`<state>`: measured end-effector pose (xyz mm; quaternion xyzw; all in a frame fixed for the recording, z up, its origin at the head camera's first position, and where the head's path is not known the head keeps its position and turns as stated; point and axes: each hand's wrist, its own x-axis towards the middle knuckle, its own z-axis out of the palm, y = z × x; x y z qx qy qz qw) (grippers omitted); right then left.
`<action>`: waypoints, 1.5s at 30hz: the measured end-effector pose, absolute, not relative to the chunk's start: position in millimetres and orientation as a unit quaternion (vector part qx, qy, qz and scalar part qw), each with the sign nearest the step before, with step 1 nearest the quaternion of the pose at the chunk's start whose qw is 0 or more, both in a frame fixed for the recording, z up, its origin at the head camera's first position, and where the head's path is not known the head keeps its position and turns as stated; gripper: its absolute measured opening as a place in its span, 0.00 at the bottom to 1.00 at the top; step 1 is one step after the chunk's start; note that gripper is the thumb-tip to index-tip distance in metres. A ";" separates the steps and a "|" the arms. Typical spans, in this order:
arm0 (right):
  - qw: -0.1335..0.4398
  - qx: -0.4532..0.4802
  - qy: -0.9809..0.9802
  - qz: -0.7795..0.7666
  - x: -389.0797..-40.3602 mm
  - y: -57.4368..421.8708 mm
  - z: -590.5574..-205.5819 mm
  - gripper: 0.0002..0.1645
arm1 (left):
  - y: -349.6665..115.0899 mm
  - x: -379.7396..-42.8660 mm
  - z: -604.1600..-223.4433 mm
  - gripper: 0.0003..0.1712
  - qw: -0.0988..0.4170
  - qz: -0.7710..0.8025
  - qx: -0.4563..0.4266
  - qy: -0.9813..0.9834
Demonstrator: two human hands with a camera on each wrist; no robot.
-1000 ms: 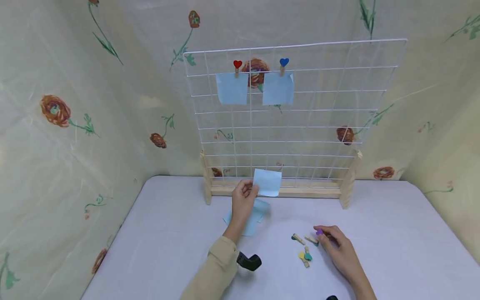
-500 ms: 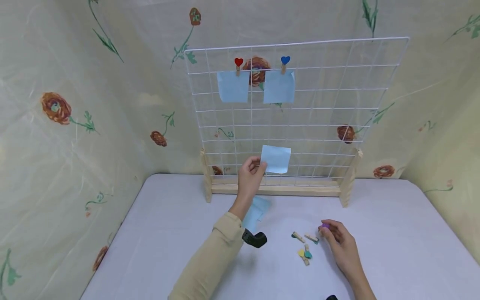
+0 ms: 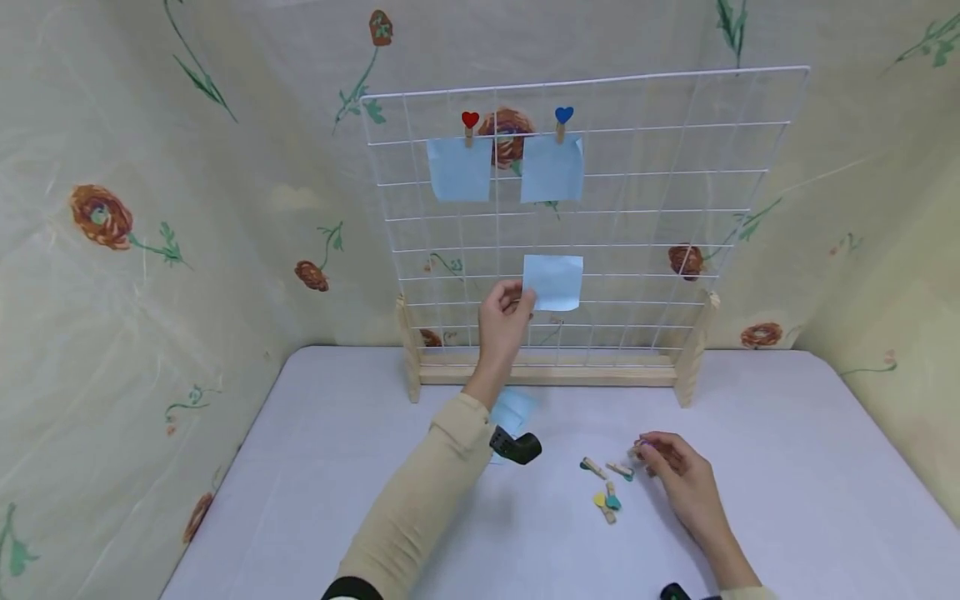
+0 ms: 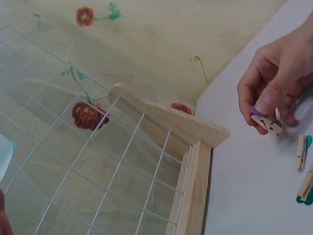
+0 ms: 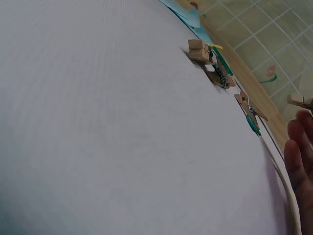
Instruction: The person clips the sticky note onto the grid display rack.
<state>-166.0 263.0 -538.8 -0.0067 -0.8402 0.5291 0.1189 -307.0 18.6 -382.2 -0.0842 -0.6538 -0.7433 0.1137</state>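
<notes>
My left hand (image 3: 504,327) pinches a light blue paper square (image 3: 553,283) by its left edge, in front of the wire grid (image 3: 637,212). In the left wrist view only a corner of that paper (image 4: 5,155) shows. Above the table at the right, my right hand (image 3: 681,473) pinches a small wooden clothespin (image 4: 266,123) with a purple end. Several clothespins (image 3: 606,502) with green and yellow ends lie just left of the right hand. Two blue squares (image 3: 459,171) hang high on the grid, held by a red-heart clothespin (image 3: 469,125) and a blue-heart clothespin (image 3: 562,123).
The grid stands in a wooden base (image 3: 555,376) at the back of the white table (image 3: 795,467). More blue papers (image 3: 513,407) lie beneath my left forearm, partly hidden. A flower-patterned cloth (image 3: 225,275) surrounds the table at the back and sides.
My left hand has lifted the blue paper from near the grid's base to about its lower middle. The right hand has moved slightly up, turning the clothespin in its fingers.
</notes>
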 end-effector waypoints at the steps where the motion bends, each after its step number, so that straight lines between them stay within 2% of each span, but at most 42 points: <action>1: 0.121 -0.006 -0.841 0.527 -166.8 264.4 -537.4 0.19 | 19.4 -307.2 -381.1 0.10 0.112 -0.745 -0.083 -0.652; 10: 0.144 0.045 -0.837 0.526 -179.1 278.8 -513.0 0.17 | 26.5 -310.8 -367.6 0.12 0.118 -0.735 -0.082 -0.662; 17: 0.173 0.074 -0.842 0.506 -176.5 273.5 -462.4 0.13 | 35.5 -312.4 -359.0 0.12 0.118 -0.749 -0.082 -0.647; 26: 0.193 0.081 -0.863 0.460 -202.9 281.6 -449.7 0.16 | 42.0 -317.4 -344.2 0.12 0.133 -0.737 -0.098 -0.655; 37: 0.202 0.106 -0.877 0.422 -220.3 275.4 -398.8 0.18 | 51.5 -323.1 -322.0 0.12 0.127 -0.729 -0.114 -0.663; 45: 0.231 0.148 -0.878 0.392 -227.4 278.6 -357.8 0.16 | 58.2 -318.3 -312.1 0.13 0.127 -0.707 -0.140 -0.681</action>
